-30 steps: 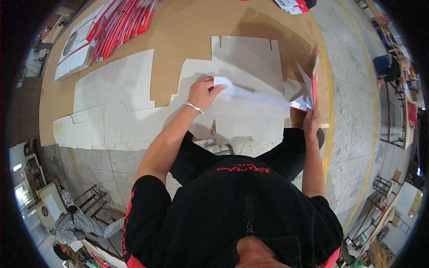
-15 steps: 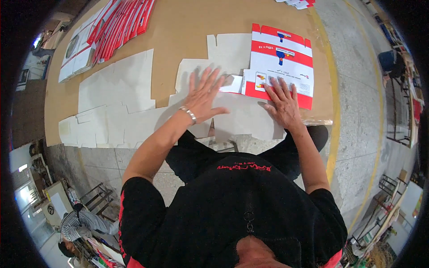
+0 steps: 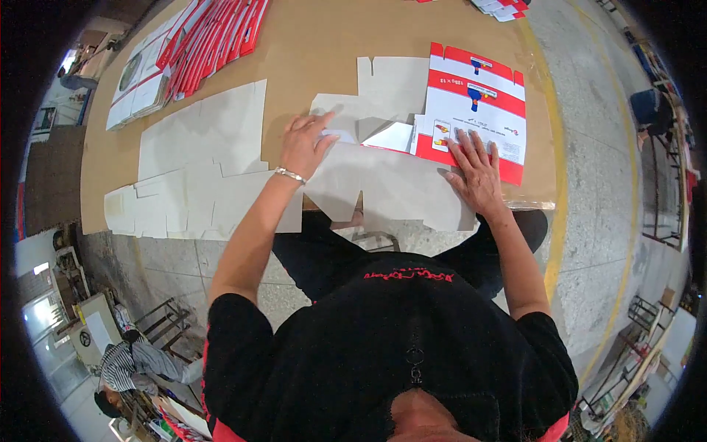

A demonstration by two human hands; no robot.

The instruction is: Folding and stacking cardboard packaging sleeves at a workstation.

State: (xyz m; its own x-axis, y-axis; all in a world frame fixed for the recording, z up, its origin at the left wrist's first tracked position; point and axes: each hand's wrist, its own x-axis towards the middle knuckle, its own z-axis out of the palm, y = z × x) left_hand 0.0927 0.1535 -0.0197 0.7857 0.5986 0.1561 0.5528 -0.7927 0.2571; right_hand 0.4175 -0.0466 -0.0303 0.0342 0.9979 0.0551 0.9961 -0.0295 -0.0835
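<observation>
An unfolded cardboard box blank (image 3: 405, 177) lies in front of me at the table's near edge, mostly with its plain pale side up. Its right end is a red and white printed panel (image 3: 471, 107), folded over and lying flat. My right hand (image 3: 476, 173) rests on this panel's lower part, fingers stretched out. My left hand (image 3: 302, 144) is at the blank's left part, fingers bent and thumb apart from them, beside a small white flap (image 3: 340, 135). Between the hands, another white flap (image 3: 392, 137) stands partly raised.
Other plain pale blanks (image 3: 199, 132) lie overlapping to the left on the brown table (image 3: 331, 37). A stack of red and white folded boxes (image 3: 213, 44) sits at the far left; more printed pieces (image 3: 503, 7) lie at the far right. A person (image 3: 132, 365) is at the lower left.
My left hand has moved left and bent its fingers from a flat spread. The flap between the hands is raised more. My right hand stays on the printed panel.
</observation>
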